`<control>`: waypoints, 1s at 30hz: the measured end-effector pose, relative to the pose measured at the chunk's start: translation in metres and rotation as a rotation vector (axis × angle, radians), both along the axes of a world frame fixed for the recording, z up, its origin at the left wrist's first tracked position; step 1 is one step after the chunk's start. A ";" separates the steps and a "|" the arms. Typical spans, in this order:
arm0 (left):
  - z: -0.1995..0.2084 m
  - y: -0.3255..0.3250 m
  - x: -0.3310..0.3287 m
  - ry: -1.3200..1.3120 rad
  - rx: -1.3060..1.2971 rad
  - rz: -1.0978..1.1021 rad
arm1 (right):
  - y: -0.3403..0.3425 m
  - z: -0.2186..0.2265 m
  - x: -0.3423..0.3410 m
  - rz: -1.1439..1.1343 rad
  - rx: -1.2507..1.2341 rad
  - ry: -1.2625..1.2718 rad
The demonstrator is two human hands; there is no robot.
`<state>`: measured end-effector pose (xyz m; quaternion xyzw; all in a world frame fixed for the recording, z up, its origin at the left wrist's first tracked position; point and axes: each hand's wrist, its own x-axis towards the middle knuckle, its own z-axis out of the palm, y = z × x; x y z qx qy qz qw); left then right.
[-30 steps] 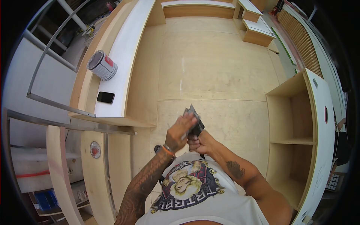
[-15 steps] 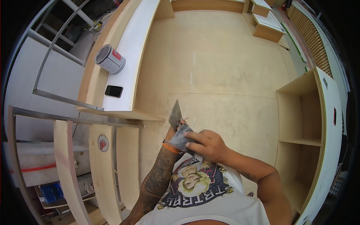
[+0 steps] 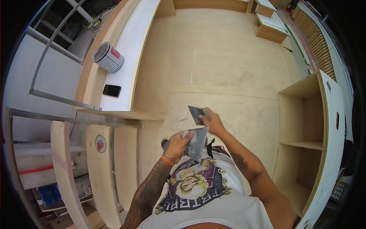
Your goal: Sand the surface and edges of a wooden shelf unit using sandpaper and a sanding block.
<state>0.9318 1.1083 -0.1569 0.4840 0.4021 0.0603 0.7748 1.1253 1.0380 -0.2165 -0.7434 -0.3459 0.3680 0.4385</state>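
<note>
My left hand (image 3: 178,145) is closed on a flat, roughly square grey putty scraper (image 3: 198,144), with the thumb pressed on its smeared face. A little farther ahead and to the right, my right hand (image 3: 214,121) grips a darker putty scraper (image 3: 195,114), its blade pointing up and to the left. The two scrapers are close to each other but appear apart. Both are in the air in front of my printed white shirt; the handles, if any, are hidden by my fingers.
At left, a white-topped counter (image 3: 129,45) bears a grey can (image 3: 108,57) and a black phone (image 3: 112,90). A metal frame (image 3: 68,100) and upright boards (image 3: 100,171) stand nearer. Open wooden shelving (image 3: 303,144) is at right. Pale panels form the floor (image 3: 228,57).
My hands have come apart. The right hand has moved forward and now holds the darker scraper; the left now shows the square grey scraper face up.
</note>
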 end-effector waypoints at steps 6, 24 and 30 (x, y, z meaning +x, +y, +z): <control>0.000 0.032 -0.019 -0.058 0.737 0.422 | -0.018 0.014 0.033 -0.571 0.423 0.982; 0.031 0.055 0.050 -0.136 0.953 0.489 | -0.051 0.072 0.002 -0.496 0.862 1.226; 0.028 0.031 0.062 -0.084 1.023 0.043 | -0.051 0.072 0.002 -0.485 0.884 1.289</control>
